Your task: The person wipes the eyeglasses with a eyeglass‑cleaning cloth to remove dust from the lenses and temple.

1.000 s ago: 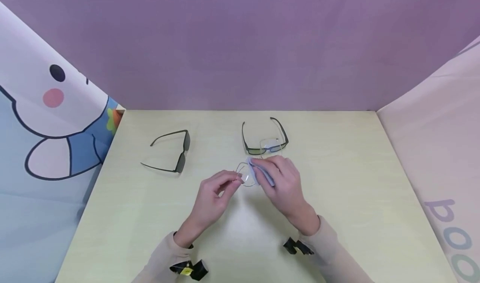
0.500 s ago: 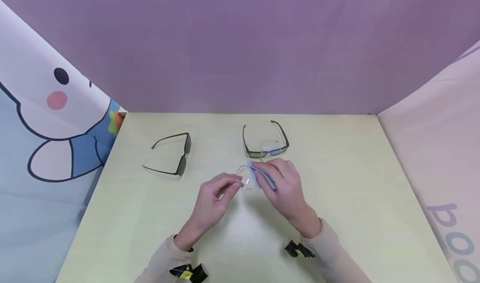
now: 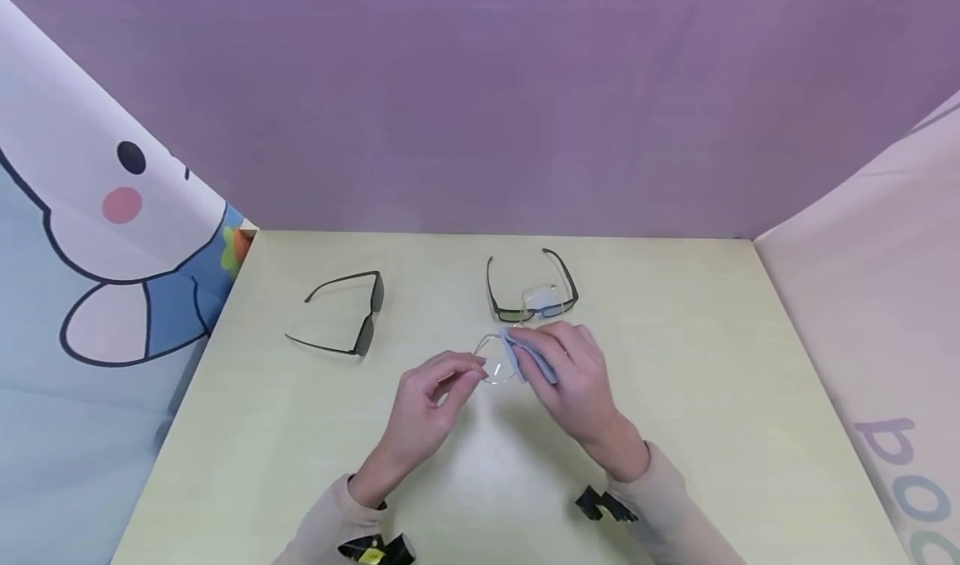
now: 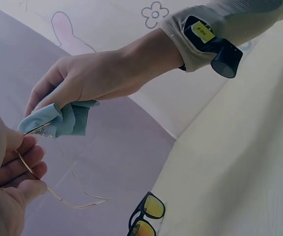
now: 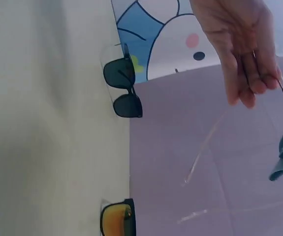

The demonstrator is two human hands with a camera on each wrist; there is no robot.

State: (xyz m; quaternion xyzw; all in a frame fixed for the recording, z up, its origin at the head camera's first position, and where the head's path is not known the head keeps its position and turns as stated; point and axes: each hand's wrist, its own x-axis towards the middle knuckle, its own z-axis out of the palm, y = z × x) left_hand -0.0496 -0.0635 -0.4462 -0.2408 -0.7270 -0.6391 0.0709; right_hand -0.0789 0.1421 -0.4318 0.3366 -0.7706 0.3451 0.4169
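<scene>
My left hand (image 3: 426, 398) pinches the edge of a pair of thin gold wire-rimmed eyeglasses (image 3: 498, 381), held up over the table. A folded light-blue cleaning cloth (image 3: 538, 363) is gripped between the thumb and fingers of my right hand (image 3: 581, 386). The cloth wraps over the right part of the eyeglasses, hiding that side; the left round lens shows uncovered. In the left wrist view, the cloth (image 4: 72, 120) covers the far end of the frame, and a gold temple (image 4: 57, 197) runs out below my left fingers.
Black sunglasses (image 3: 365, 335) with dark lenses lie on the table (image 3: 712, 365) to the left, temples unfolded. Another dark-framed pair (image 3: 514, 316), with coloured reflective lenses, lies just beyond my hands. A purple backdrop (image 3: 480, 107) stands behind the table, with printed cloths at both sides.
Everything has shifted slightly downward in the head view. Both hands keep their hold on the eyeglasses and the cloth, the cloth staying at the same side of the frame.
</scene>
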